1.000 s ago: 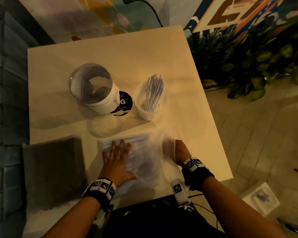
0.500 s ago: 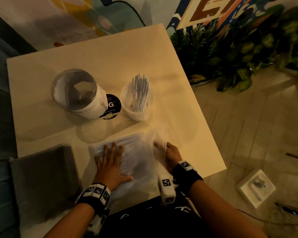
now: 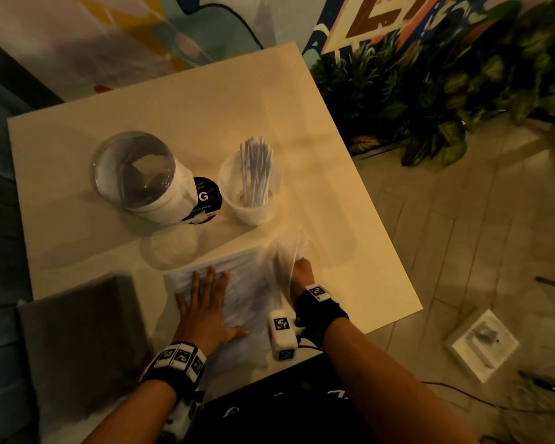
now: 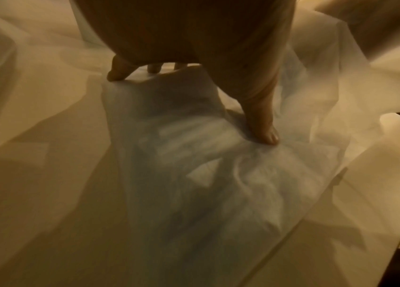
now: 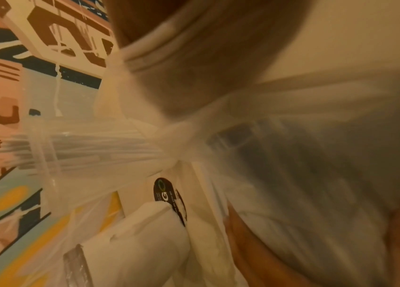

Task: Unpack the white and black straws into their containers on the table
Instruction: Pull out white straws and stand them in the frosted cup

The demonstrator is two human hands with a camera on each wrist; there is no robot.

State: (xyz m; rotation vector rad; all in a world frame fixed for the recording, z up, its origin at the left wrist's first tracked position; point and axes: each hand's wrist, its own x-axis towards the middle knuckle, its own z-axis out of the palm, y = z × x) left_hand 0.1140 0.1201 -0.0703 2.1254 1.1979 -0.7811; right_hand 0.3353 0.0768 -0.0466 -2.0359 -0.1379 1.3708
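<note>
The clear plastic bag of white straws [image 3: 237, 293] lies flat at the near edge of the table [image 3: 161, 100], in front of the clear cup [image 3: 253, 200] that already holds white straws standing upright. It looks light, thin and slippery: the film crumples and slides, while the straws inside are stiff but loose, so the pack is best pinned at its body and the film taken at the open mouth. That is how it is held: the left hand [image 3: 205, 310] lies spread, fingers straight, pressing the pack to the table, and the right hand [image 3: 302, 274] seems to pinch the raised film at the bag's right end, though blur hides its fingers. Beside the cup stands a white container under a clear dome lid [image 3: 135, 174], and a dark grey pack [image 3: 77, 341] lies to the left. Compared with half a second ago, the film at the right end is drawn up higher and tighter; the left hand has not moved.
</note>
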